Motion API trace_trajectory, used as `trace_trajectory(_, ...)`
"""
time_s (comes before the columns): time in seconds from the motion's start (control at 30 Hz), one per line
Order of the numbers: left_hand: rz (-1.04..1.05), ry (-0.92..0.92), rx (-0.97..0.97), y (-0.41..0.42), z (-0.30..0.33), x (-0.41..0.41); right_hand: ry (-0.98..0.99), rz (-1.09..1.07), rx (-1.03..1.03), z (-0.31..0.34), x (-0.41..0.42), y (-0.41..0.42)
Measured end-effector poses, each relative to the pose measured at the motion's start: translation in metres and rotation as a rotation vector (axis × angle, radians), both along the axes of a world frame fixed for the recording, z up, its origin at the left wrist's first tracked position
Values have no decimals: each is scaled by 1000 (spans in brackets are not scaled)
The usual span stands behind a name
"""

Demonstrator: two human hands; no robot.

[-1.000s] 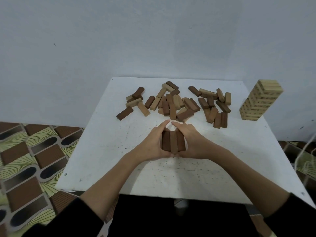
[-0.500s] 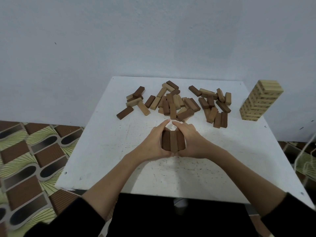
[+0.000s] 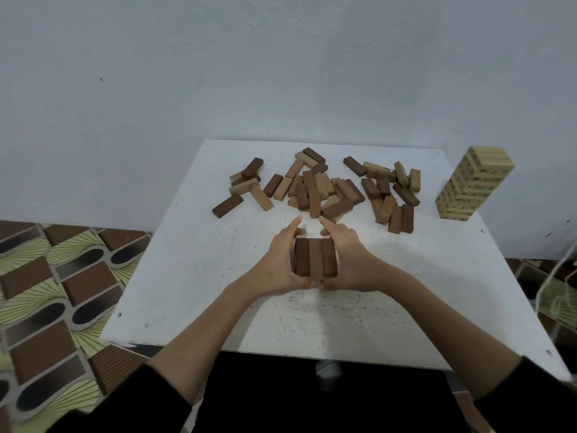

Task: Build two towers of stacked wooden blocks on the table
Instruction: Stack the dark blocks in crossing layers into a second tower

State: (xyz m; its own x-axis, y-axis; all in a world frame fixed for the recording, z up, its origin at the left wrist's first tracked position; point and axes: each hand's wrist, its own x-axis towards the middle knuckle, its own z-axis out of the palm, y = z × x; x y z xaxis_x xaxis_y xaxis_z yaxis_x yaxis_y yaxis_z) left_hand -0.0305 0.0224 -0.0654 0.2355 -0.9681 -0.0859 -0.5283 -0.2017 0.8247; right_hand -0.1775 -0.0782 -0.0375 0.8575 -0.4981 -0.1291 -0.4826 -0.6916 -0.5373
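Desk [image 3: 193, 276]: a white, flat, square top, speckled with small dark marks, set against a pale blue wall.
Stack [image 3: 316, 257]: three dark brown wooden blocks, long and rectangular with smooth faces, lie side by side as a top layer near the middle of the desk; the edge of a lower layer shows beneath them.
Left hand [image 3: 278, 260]: pressed against the left side of the stack, fingers nearly straight along its far edge, thumb at the near edge.
Right hand [image 3: 351, 260]: pressed against the right side of the stack in a mirrored pose, fingers nearly straight; the two hands' fingertips almost meet behind the stack.
Loose blocks [image 3: 315, 189]: a scattered pile of light tan and dark brown blocks lying across the far part of the desk, beyond the hands.
Tower [image 3: 471, 185]: a tall stack of pale wooden blocks, layers crossed, at the far right edge of the desk.
Floor [image 3: 46, 292]: tiles patterned in brown, black and yellow-green.
Sleeves [image 3: 125, 401]: black.
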Motion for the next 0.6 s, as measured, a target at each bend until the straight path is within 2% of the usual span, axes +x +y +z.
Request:
trace_trajectory(0.2,10,-357,75,14,-15,-9,79,-148,22,-14,-16,17)
trace_trajectory(0.6,-50,-465,126,20,-18,-16,102,-169,-249,-51,-18,26)
